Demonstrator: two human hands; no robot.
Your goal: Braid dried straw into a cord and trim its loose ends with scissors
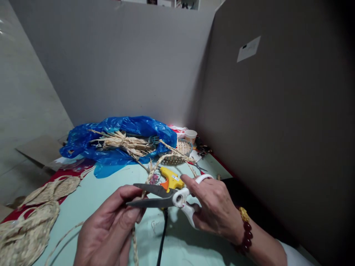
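My right hand (pixel 213 205) is closed round the white handles of a pair of scissors (pixel 159 195). Their dark blades are spread, with a braided straw cord (pixel 151 171) passing between them. My left hand (pixel 113 225) pinches that cord close to the blades, its fingertips beside the lower blade. Part of the cord hangs down below my left hand, and the rest runs up toward the back of the table. Just behind the scissors lies a yellow glue gun (pixel 170 178) with an orange trigger and a black cable (pixel 163 236).
A bundle of dry straw (pixel 124 142) lies on a blue plastic bag (pixel 133 123) at the back. Beside it are a woven basket (pixel 181 147) and a paper cup (pixel 190 136). Woven straw pieces (pixel 30 232) line the left edge. Grey partitions (pixel 133 66) stand behind and at right.
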